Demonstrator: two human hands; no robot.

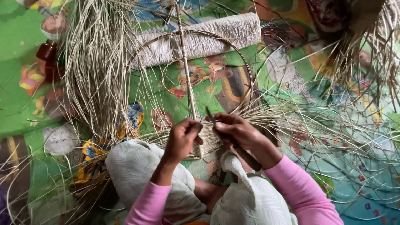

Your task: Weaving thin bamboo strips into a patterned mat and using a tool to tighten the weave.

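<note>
We note the woven basket base (200,143) low in the middle of the view, just above the person's lap, its finished band of pale cane strips packed tight between both hands. From it a hoop frame (246,71) of bent cane arcs up and away over the mat, with a wrapped centre rib (185,71) running straight through it. The left hand (182,139) is curled closed against the near edge of the weave, fingers pinching strands there; we cannot tell exactly which strand it has. The right hand (237,131) is closed round a dark tool (233,141), its thin point (209,114) sticking up just beside the rib, its handle running back along the wrist. Both forearms wear pink sleeves (302,189); white patterned cloth (137,166) covers the knees. Loose cane ends (316,129) fan out to the right of the weave. A thick bundle of dry cane (98,71) lies to the left, a rolled white cloth (216,35) beyond the hoop, a brown bottle (48,56) at far left. All rests on a green cartoon-printed floor mat (21,79).
</note>
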